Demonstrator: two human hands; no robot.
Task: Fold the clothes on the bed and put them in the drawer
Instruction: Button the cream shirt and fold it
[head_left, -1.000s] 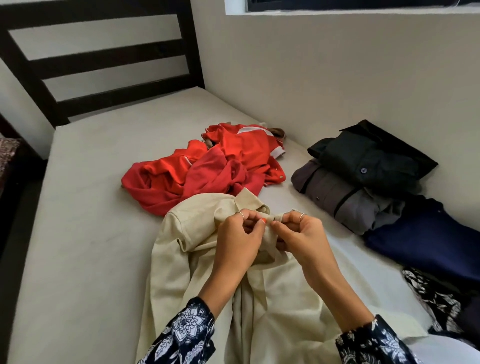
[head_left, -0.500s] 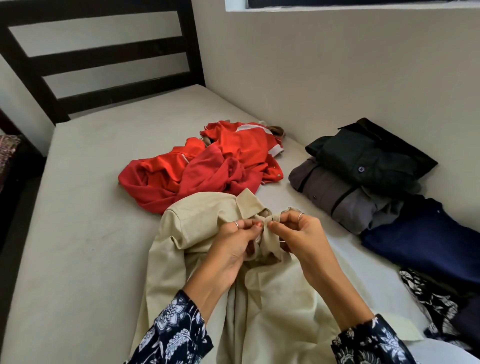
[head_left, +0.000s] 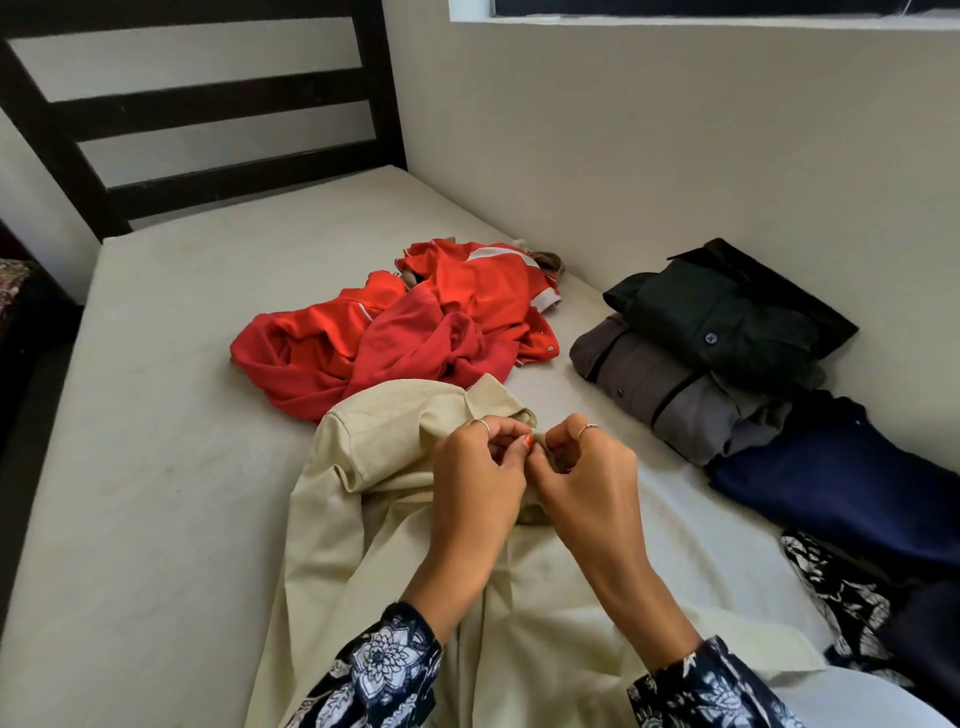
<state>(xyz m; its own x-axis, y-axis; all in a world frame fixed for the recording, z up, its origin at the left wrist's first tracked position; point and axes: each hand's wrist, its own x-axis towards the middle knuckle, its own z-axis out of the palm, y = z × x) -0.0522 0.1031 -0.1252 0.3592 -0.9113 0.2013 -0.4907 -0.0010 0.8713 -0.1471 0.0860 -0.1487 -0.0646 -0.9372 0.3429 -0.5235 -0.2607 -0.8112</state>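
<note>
Hands: 2 are seen, left hand (head_left: 475, 480) & right hand (head_left: 587, 486).
Rings: 2 are counted, 1 per hand.
Beige shirt (head_left: 374, 519): 1, spread on bed (head_left: 156, 467).
Red garments (head_left: 395, 332): crumpled heap, approx. 2; exact no. can't be told.
Folded clothes: 3 are counted – black shirt (head_left: 727, 312), grey shirt (head_left: 665, 389), navy garment (head_left: 841, 483).
Floral-print fabric (head_left: 831, 587): 1 piece by rt edge.
Headboard (head_left: 208, 109) slats: 3 are visible.

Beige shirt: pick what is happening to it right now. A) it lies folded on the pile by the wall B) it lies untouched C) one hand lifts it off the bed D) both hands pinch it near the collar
D: the left hand and right hand both pinch the beige shirt near its collar, while it lies spread on the bed.
</note>
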